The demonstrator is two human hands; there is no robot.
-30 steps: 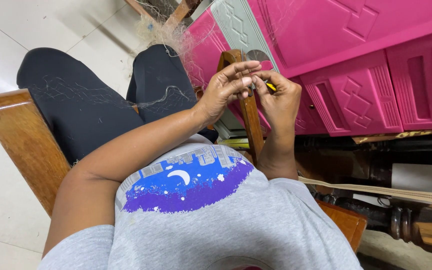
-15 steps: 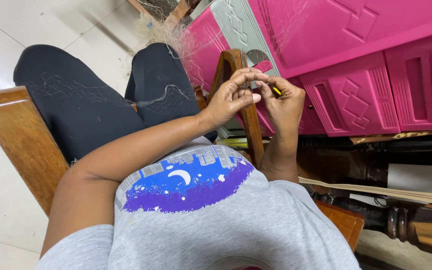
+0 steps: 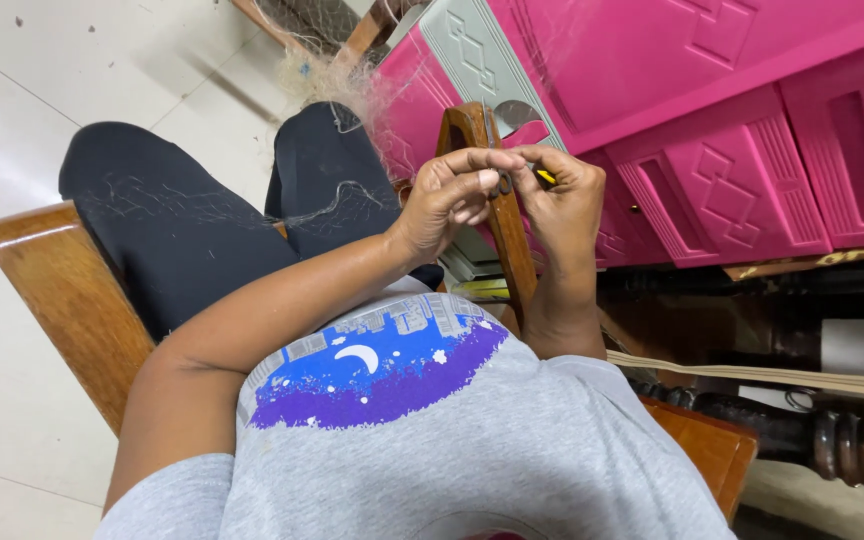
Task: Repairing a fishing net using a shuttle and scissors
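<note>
Yellow tool [image 3: 546,177] between both hands [image 3: 512,195]

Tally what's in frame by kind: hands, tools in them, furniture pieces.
Hands: 2, left hand and right hand, fingertips together
Small tools held: 2, a yellow-tipped tool in the right hand, a small dark piece pinched between both; kind unclear
Wooden chairs: 1, chair
Pink cabinets: 1, cabinet
Fine netting bundles: 1, netting
Total: 7

A grey short-sleeved T-shirt [image 3: 472,450] with a blue-and-purple night-sky print, white crescent moon and stars, fills the lower frame; black trousers [image 3: 182,220] flecked with pale threads sit upper left.
</note>
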